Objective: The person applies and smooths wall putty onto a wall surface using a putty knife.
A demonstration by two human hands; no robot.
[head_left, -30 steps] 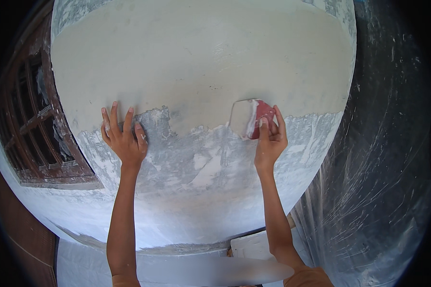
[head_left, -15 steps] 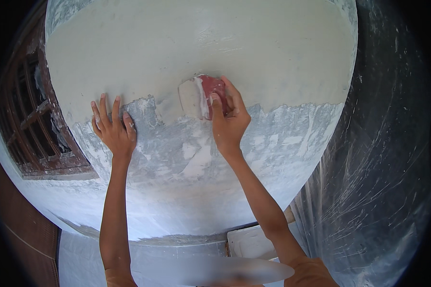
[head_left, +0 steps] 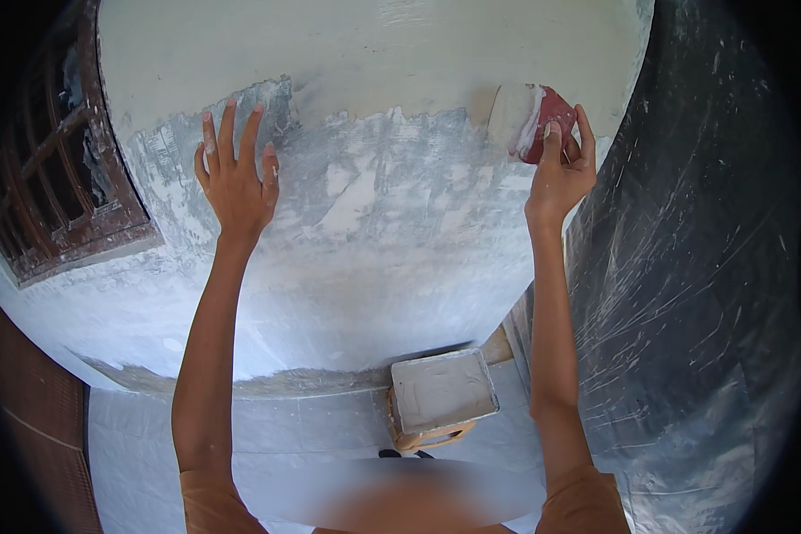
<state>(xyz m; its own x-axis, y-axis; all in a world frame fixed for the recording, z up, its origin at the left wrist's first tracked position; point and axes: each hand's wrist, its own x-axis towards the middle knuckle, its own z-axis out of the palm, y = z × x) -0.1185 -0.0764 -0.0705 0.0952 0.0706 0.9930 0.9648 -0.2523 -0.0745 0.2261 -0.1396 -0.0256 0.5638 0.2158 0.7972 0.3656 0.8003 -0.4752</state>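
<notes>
The wall [head_left: 356,294] is filling the middle of the view, wearing a smooth cream coat above and patchy grey-white below a ragged border; a dark plastic sheet [head_left: 694,294] is hanging at the right; a brown-framed window [head_left: 89,233] is standing at the left; low down, a rectangular putty tub [head_left: 451,422] is sitting on a yellowish stool [head_left: 409,440].

The left hand [head_left: 240,191] is spreading its fingers upward over the wall just below the border, holding nothing; whether its palm is touching I cannot tell; the right hand [head_left: 559,182] is pinching a red putty scraper [head_left: 554,109] near the wall's right side; the thumb is pressing the near face at the lower right, one finger is reaching up beside the right edge, and the others are partly hiding; the scraper is extending leftward beyond the fingertips, overlapping the border; a whitish putty ridge [head_left: 529,125] is running down its face, left of the thumb.
</notes>
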